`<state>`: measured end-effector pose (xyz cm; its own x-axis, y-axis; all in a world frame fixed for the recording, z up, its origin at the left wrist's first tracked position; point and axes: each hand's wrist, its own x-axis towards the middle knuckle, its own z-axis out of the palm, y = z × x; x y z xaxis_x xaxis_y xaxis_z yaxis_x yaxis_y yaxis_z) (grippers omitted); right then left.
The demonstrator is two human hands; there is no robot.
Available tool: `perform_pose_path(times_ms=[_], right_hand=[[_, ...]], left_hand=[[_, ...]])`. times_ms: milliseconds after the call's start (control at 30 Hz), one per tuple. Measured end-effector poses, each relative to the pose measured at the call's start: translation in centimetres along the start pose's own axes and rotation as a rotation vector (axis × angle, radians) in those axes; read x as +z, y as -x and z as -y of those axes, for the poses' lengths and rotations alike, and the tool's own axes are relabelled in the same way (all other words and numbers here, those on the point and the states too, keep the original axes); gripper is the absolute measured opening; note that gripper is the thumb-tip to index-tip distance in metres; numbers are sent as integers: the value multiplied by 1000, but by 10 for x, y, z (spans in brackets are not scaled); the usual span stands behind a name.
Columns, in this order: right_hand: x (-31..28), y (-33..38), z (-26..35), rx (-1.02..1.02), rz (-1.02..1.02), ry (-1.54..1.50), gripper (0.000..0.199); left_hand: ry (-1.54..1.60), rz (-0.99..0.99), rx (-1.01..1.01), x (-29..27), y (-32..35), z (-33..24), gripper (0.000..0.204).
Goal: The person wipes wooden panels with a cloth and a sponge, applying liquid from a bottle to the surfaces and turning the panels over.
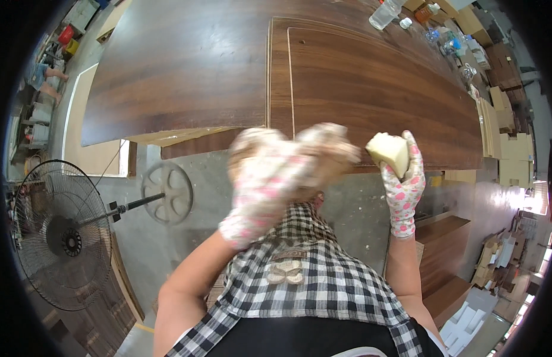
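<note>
While both gloved hands are raised over the near edge of the dark wood-veneer panel (371, 77), only the right hand (403, 184) shows clearly: its fingers are closed around one pale yellow sponge block (389, 152), held just above that near edge toward the panel's right end. The left hand (270, 178), in a matching white glove with pink flowers, is smeared by motion blur, and I cannot tell whether it is open or closed or whether it holds anything; it sits just left of the sponge, over the panel's near edge.

Two dark panels lie side by side, the second panel (175, 65) to the left, its near edge overhanging pale boards. At the far right corner of the right-hand panel stands one clear plastic bottle (384, 13), with a small white cap (405, 23) beside it and a few more small containers too blurred to count. One pedestal fan (53, 235) stands on the concrete floor (169, 250) at left. Stacked cardboard boxes (505, 119) line the right side.
</note>
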<state>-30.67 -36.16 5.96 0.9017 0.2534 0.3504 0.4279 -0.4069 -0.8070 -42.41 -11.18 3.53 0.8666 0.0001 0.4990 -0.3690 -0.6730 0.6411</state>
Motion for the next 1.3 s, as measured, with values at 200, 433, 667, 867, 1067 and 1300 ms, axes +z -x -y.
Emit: perform_pose_path(times_ms=[200,433,667,867,1067,1300], right_hand=[[-27,6,-17,31,-154,-93,64],[-47,21,-34,132,-224,-110,62],[-72,25,-62,154,-319,-151,62],[-94,38,-52,139,-427,-77,63],[-148,88,-63,295,-750,59,60],[-151,140,-62,348,-937,76,55]], left_hand=[[-316,501,139,79,-17,4,58],[-458,616,-167,7,45,66,55],[-383,-231,-11,-41,-24,22,43],[-168,522,-40,55,-31,-8,51],[-504,700,314,94,-33,-17,61],[-467,776,362,105,-47,-39,66]])
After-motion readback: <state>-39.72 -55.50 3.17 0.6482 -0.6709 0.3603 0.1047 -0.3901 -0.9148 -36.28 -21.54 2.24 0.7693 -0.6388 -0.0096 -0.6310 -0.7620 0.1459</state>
